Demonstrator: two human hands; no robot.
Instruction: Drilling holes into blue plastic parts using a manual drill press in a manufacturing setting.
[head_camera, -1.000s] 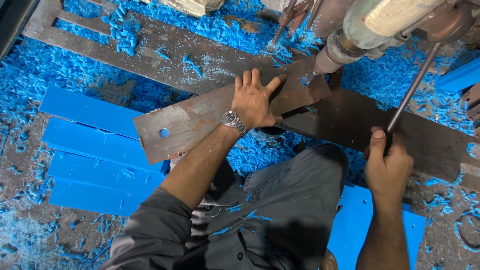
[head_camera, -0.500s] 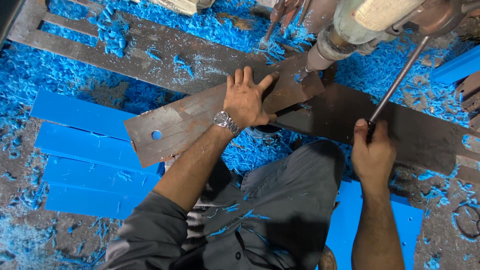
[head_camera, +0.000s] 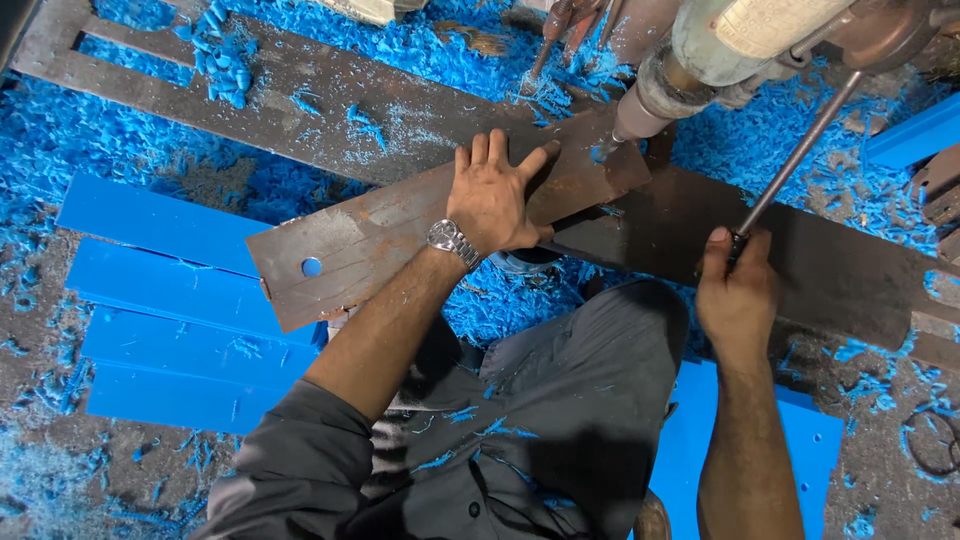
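Rusty flat steel template plate (head_camera: 400, 235) is pressed flat by the spread left hand (head_camera: 495, 195), one hole already drilled behind the wrist, while the drill's slim metal feed lever (head_camera: 795, 150) is gripped in the closed right hand (head_camera: 738, 300), bit (head_camera: 612, 143) just beyond the fingertips.

The left hand (head_camera: 495, 195) presses flat on a rusty metal plate (head_camera: 400, 235) while the right hand (head_camera: 738, 295) grips the drill lever (head_camera: 800, 150).

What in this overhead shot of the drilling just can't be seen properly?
- Drill bit tip: hidden by blue shavings at the brown plate.
- Drill press: its upper body is cut off by the top edge.
- Lever grip: covered by the right hand.
- Plate surface under the left hand: hidden by the palm.
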